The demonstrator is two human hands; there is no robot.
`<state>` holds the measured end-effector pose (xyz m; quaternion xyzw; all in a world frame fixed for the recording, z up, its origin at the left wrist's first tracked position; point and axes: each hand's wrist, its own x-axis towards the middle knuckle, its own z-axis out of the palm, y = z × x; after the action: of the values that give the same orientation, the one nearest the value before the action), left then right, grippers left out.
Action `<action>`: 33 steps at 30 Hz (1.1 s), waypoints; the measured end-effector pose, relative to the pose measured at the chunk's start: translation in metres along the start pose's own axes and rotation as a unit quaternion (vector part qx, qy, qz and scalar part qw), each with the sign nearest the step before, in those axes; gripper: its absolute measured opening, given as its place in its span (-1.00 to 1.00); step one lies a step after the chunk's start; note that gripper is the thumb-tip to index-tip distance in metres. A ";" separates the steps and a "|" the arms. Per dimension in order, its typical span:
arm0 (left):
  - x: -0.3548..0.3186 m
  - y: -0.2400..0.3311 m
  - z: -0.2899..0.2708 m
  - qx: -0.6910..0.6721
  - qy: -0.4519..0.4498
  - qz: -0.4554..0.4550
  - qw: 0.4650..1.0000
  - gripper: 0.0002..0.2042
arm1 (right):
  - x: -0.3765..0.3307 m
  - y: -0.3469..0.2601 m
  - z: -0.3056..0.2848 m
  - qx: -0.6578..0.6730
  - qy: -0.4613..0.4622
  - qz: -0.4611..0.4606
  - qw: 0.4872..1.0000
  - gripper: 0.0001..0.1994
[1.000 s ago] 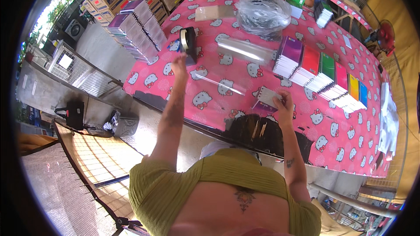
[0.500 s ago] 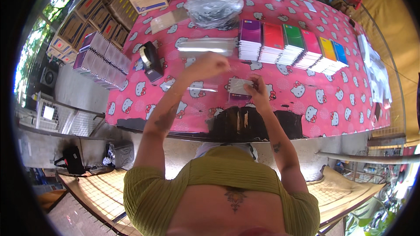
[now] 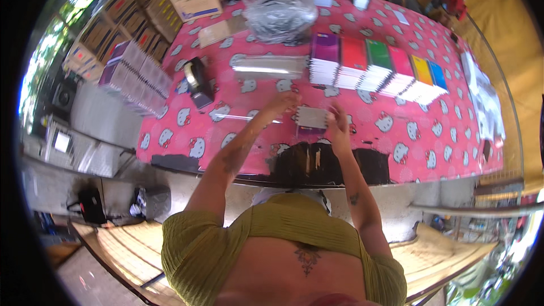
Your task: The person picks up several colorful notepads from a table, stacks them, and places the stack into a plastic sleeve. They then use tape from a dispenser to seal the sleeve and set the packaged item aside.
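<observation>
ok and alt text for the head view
A person's left hand and right hand flank a small spiral notebook on a pink patterned table. Beyond are colourful notebook stacks; a black tape dispenser stands to the left.

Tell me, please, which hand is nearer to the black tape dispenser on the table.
The left hand. It is to the right of the black tape dispenser, apart from it; the right hand is farther right, at the right edge of the small notebook.

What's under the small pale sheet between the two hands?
Along the near edge of the pale sheet, a purple strip shows, perhaps a notebook cover, with the pink tablecloth around it. Anything beneath the rest of the sheet is covered.
</observation>
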<state>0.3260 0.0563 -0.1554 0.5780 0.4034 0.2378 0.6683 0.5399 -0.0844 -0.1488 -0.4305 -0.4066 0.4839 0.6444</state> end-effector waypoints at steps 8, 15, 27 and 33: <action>-0.123 -0.010 0.063 0.255 0.275 0.252 0.892 -0.26 | -0.021 0.013 0.034 -0.110 -0.098 -0.036 0.988 -0.22; -0.267 0.044 -0.013 0.386 0.271 0.341 0.813 -0.34 | -0.029 -0.053 0.160 -0.281 -0.376 -0.206 0.859 -0.23; -0.352 -0.135 -0.337 0.129 0.785 -0.128 0.593 -0.07 | -0.062 0.029 0.132 -0.401 -0.327 -0.086 0.851 -0.42; -0.339 -0.144 -0.427 0.373 0.579 -0.080 0.720 -0.49 | -0.075 -0.003 0.071 -0.421 -0.225 -0.011 0.879 -0.44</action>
<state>-0.2335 0.0066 -0.2073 0.4957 0.8125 0.3024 0.0509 0.4585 -0.1463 -0.1324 -0.5366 -0.7104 0.3439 0.2986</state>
